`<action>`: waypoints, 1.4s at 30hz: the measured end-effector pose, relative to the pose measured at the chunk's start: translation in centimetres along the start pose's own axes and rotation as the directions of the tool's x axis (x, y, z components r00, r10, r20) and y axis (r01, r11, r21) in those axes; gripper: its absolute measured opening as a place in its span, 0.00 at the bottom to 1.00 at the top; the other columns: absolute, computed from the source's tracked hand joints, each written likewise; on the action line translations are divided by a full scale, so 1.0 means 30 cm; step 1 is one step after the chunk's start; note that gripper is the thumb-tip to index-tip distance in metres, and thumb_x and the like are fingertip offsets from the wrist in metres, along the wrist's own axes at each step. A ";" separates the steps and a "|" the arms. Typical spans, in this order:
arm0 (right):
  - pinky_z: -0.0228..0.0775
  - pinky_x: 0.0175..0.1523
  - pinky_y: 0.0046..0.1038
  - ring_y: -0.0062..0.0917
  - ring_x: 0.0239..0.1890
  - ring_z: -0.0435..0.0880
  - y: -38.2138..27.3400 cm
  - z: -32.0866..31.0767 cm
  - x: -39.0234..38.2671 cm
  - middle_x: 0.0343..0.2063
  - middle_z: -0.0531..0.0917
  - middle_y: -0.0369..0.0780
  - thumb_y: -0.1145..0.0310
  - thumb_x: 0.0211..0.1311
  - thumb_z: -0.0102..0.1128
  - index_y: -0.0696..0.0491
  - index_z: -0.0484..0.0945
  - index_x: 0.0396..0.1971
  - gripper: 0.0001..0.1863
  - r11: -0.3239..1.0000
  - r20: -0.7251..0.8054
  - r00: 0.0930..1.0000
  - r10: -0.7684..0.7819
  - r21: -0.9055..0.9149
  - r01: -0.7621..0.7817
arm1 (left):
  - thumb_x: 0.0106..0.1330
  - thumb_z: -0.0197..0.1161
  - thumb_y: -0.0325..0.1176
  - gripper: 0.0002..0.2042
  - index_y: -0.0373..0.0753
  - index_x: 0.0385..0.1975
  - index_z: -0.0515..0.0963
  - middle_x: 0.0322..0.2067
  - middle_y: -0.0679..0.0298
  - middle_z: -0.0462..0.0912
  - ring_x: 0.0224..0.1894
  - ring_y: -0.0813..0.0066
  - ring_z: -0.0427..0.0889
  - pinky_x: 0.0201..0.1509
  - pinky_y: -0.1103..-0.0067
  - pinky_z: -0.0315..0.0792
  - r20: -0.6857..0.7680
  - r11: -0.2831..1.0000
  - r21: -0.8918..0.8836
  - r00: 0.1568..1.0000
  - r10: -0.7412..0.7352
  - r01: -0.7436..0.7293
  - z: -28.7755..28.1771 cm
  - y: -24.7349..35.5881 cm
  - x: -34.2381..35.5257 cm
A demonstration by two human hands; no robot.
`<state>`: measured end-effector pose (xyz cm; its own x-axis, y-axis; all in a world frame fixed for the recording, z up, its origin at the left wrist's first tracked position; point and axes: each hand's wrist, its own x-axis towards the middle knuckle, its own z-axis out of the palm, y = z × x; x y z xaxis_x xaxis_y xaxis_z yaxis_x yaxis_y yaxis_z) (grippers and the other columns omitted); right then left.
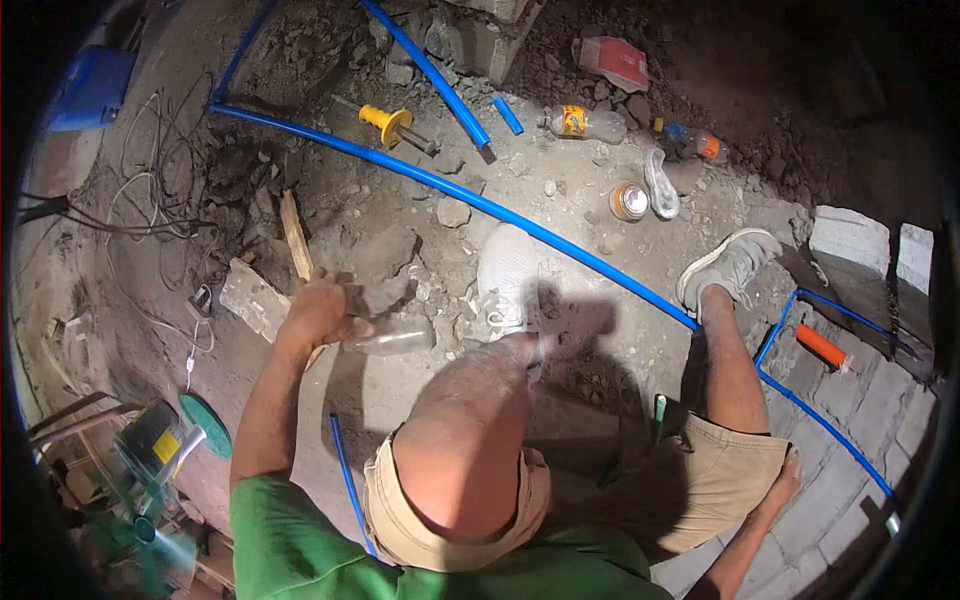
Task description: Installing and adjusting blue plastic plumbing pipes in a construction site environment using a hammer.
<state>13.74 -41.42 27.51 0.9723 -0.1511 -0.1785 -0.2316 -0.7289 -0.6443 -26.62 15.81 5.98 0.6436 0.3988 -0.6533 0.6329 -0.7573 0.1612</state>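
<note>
My left hand (318, 312) is closed around a thin strip of wood (294, 235), which sticks out above and below the fist. Just right of the thumb, a pale see-through shape (398, 336) is blurred, and I cannot make out its kind. A flat, broken grey-brown slab (254, 298) lies left of this hand, and rubble lies beyond it. Low at the right, my right hand (786, 482) is against the side of my tan shorts (705, 480), its fingers mostly hidden.
A long blue pipe (430, 180) crosses the ground beyond my shoes. Farther off lie a yellow-guarded chisel (386, 124), plastic bottles (590, 124) and a jar (630, 202). Loose cables (150, 215) and a green fan (205, 425) are at left, concrete blocks (848, 240) at right.
</note>
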 end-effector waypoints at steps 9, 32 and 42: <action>0.67 0.45 0.24 0.21 0.37 0.74 0.203 -0.063 0.110 0.36 0.79 0.37 0.60 0.70 0.51 0.60 0.77 0.40 0.17 0.999 0.010 0.999 -0.035 0.029 0.035 | 0.44 0.76 0.47 0.46 0.30 0.61 0.61 0.61 0.38 0.63 0.66 0.42 0.60 0.68 0.60 0.59 -0.571 0.875 -0.484 0.753 -0.328 0.015 0.117 0.251 0.502; 0.68 0.50 0.26 0.24 0.42 0.76 0.175 -0.108 0.082 0.42 0.79 0.40 0.56 0.69 0.53 0.62 0.76 0.49 0.22 0.996 0.007 0.998 0.058 0.068 -0.058 | 0.56 0.61 0.32 0.18 0.36 0.48 0.76 0.48 0.51 0.76 0.53 0.57 0.75 0.53 0.65 0.72 0.295 0.983 -0.026 0.941 -0.165 0.181 0.058 0.399 0.434; 0.67 0.50 0.23 0.21 0.41 0.75 0.206 -0.096 0.107 0.40 0.78 0.37 0.61 0.70 0.51 0.64 0.75 0.50 0.20 0.990 0.034 0.999 0.013 0.138 -0.018 | 0.60 0.61 0.32 0.11 0.36 0.40 0.77 0.40 0.46 0.79 0.44 0.44 0.77 0.49 0.58 0.70 -0.519 0.857 -0.478 0.850 -0.096 -0.195 0.291 0.452 0.574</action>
<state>15.51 -48.33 25.08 0.9674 -0.1380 -0.2123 -0.2513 -0.6270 -0.7374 -10.73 7.89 -9.55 0.7090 0.6800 -0.1870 0.6226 -0.4790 0.6188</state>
